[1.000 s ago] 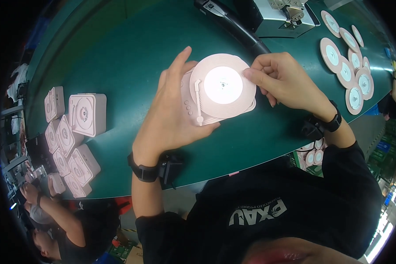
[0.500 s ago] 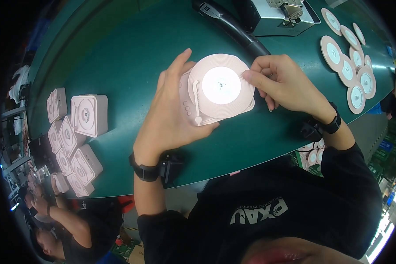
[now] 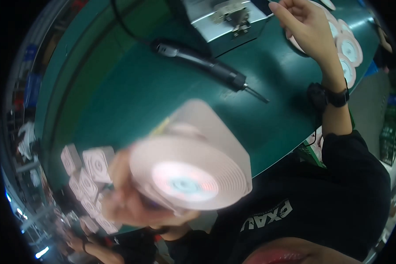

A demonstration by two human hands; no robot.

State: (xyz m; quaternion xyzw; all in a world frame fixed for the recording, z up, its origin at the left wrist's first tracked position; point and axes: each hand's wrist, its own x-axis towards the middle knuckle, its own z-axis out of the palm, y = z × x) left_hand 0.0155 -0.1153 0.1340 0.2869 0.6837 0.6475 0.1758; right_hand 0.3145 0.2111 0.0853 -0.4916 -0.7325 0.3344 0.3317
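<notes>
My left hand, smeared by motion, grips a pale pink toy record player by its side. The player is lifted close and tilted; a ridged pink disc with a white centre lies on its face. At the upper right, my right hand is closed, thumb against curled fingers, beside a metal box with a mechanism on its front. What its fingertips pinch, if anything, is cut off by the top edge. On the green table, between the hands, lies a black electric screwdriver.
Several more pink players stand in a group at the left table end. Several pink discs with pale centres lie at the far right, partly behind my right hand. A co-worker's arm shows at the lower left.
My right hand has left the disc and moved up and right to beside the metal box. My left hand has raised the player toward me and tilted it. The view has shifted.
</notes>
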